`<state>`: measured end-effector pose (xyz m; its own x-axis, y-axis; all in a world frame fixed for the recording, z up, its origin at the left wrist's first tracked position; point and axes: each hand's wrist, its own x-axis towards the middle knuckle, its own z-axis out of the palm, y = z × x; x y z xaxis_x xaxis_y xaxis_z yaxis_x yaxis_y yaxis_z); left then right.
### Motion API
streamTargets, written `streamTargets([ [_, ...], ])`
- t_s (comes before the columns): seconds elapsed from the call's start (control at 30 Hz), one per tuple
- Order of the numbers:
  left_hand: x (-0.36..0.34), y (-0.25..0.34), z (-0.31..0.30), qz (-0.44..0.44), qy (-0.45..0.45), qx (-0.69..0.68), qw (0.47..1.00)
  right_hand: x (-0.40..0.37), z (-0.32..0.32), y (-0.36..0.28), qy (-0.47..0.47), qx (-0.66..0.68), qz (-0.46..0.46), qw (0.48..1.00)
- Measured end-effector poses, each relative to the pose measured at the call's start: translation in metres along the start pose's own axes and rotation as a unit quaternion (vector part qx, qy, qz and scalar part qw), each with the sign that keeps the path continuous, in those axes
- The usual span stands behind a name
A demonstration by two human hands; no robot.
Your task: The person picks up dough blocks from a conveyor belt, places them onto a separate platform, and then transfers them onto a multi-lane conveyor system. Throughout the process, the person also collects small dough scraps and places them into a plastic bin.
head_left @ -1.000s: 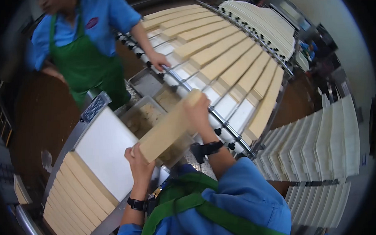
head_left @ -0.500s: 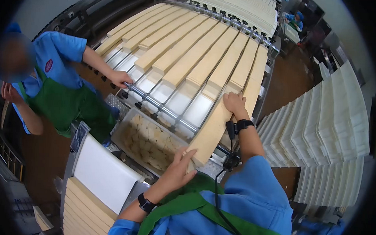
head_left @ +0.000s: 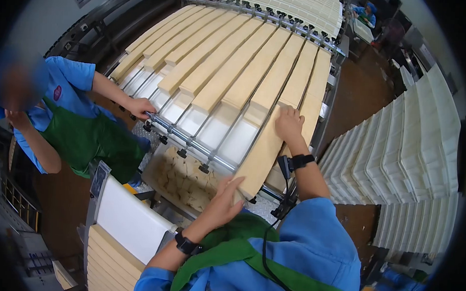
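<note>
A long pale-yellow slab (head_left: 264, 152) with a smooth top lies lengthwise at the near right of the rack, its near end jutting past the front rail. My left hand (head_left: 221, 203) grips the side of that near end, thumb and fingers around the corner. Farther up, my right hand (head_left: 290, 125) holds the same slab from above, fingers bent over its top. Similar slabs (head_left: 231, 67) lie side by side across the rack, separated by thin metal rods. White surface (head_left: 192, 124) shows beneath their near ends.
A metal rail (head_left: 191, 141) with black knobs crosses the rack's front. Below is a tub (head_left: 182, 182) of pale scraps. A co-worker's hand (head_left: 141, 108) rests on the rail at left. More slabs (head_left: 111, 260) sit by a white sheet (head_left: 131, 211). White stacked trays (head_left: 394, 152) stand at right.
My view has shifted slightly, moving the rack a little left in the picture. Both my hands stay on the slab. The co-worker's other hand has moved in the picture; one hand remains on the rail.
</note>
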<state>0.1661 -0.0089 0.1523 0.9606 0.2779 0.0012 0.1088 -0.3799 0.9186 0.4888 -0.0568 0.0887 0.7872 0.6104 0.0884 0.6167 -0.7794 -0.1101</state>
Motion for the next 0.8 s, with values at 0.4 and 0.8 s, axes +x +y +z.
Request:
streamTargets([
  [0.4, 0.024, -0.049, 0.006, 0.074, 0.051, -0.005, 0.996, -0.168, -0.030, -0.046, 0.101, 0.296, -0.273, 0.910],
  [0.8, -0.105, -0.133, -0.048, -0.106, 0.269, 0.176, 0.941, -0.176, -0.012, -0.042, 0.123, 0.192, -0.339, 0.913],
])
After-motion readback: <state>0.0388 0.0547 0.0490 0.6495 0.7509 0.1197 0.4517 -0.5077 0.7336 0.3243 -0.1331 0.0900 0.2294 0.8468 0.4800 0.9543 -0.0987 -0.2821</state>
